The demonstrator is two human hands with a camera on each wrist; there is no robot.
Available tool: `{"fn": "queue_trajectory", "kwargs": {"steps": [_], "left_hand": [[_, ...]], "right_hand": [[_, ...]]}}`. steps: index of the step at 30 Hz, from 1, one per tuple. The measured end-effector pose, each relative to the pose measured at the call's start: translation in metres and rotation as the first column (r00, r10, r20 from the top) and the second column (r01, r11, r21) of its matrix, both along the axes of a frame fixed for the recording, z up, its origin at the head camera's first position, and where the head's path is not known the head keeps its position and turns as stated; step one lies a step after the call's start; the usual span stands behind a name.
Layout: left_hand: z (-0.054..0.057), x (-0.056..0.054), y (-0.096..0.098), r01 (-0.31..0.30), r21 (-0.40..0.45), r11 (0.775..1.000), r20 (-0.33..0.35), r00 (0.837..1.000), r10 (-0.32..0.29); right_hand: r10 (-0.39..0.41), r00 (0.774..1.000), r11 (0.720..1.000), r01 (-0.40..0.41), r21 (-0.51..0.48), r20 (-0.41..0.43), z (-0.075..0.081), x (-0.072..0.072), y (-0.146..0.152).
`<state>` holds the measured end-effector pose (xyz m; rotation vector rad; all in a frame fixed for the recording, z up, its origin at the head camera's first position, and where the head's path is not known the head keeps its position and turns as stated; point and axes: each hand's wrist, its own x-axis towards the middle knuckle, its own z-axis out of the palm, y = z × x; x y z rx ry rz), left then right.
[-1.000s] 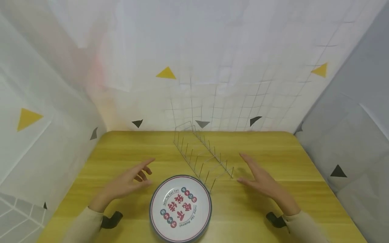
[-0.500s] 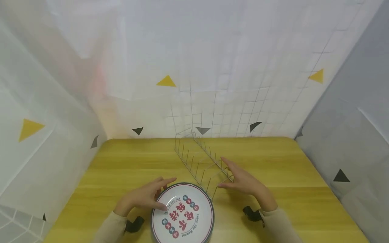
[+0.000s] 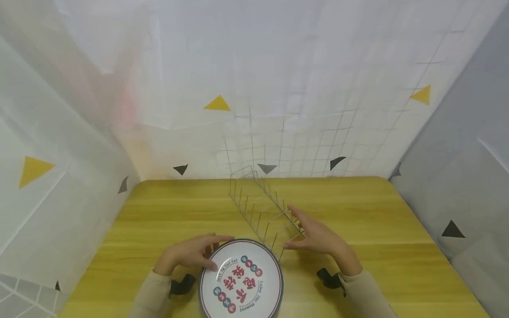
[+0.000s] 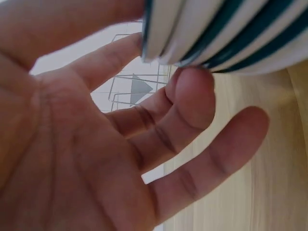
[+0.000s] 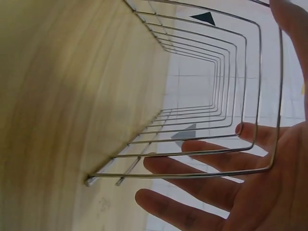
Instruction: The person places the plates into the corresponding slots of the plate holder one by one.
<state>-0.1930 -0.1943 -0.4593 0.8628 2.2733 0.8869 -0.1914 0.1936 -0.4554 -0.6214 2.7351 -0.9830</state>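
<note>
A stack of white plates (image 3: 242, 282) with dark rims and red lettering on the top one sits at the near middle of the table. My left hand (image 3: 192, 255) is at its left far rim, thumb over the top face and fingers around the edge. The left wrist view shows green-and-white striped plate sides (image 4: 226, 33), with fingertips right at them. Just behind the stack stands a wire dish rack (image 3: 254, 207), running away from me. My right hand (image 3: 318, 236) is at the rack's near right end, thumb and fingers spread, fingers extended along the wires (image 5: 245, 82).
The wooden table (image 3: 358, 207) extends to both sides of the rack. White sheeting (image 3: 254, 57) with yellow and dark triangle marks encloses the back and sides. A dark wrist mount (image 3: 183, 285) sits by the left wrist, another (image 3: 329, 279) by the right.
My left hand has moved right onto the plate rim, and its thumb now lies over the top plate. My right hand has moved left to the rack's near end. Plates and rack keep their places.
</note>
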Motion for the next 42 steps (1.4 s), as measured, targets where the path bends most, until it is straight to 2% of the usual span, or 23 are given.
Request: {"fn": "queue_trajectory", "kwargs": {"steps": [3, 8, 13, 19, 29, 34, 40, 42], "left_hand": [[0.0, -0.001, -0.003, -0.006, 0.006, 1.0, 0.023, 1.0, 0.006], [0.001, 0.005, -0.015, -0.017, 0.03, 0.999, 0.062, 0.998, 0.015], [0.001, 0.009, -0.02, 0.019, 0.081, 0.997, 0.087, 0.996, -0.026], [-0.005, 0.002, -0.016, 0.064, 0.108, 0.992, 0.102, 0.992, -0.075], [-0.018, -0.012, -0.016, 0.11, 0.168, 0.98, 0.144, 0.98, -0.135], [-0.028, -0.017, -0.017, 0.138, 0.255, 0.957, 0.212, 0.958, -0.194], [-0.041, -0.024, -0.02, 0.15, 0.387, 0.91, 0.318, 0.905, -0.284], [-0.044, -0.026, -0.021, 0.15, 0.406, 0.901, 0.335, 0.894, -0.299]], "right_hand": [[-0.008, 1.0, 1.0, 0.008, -0.015, -0.016, -0.002, -0.002, 0.001], [0.019, 0.999, 0.996, -0.022, -0.092, -0.035, -0.012, -0.01, 0.001], [0.034, 0.999, 0.987, -0.037, -0.154, -0.024, -0.025, -0.017, 0.004], [0.041, 0.998, 0.98, -0.031, -0.199, 0.044, -0.032, -0.017, 0.013], [0.057, 0.997, 0.979, -0.047, -0.199, 0.05, -0.035, -0.019, 0.02], [0.078, 0.995, 0.975, -0.065, -0.215, 0.054, -0.035, -0.02, 0.023], [0.085, 0.994, 0.973, -0.068, -0.219, 0.068, -0.035, -0.021, 0.023], [0.085, 0.994, 0.974, -0.068, -0.215, 0.07, -0.036, -0.021, 0.022]]}}
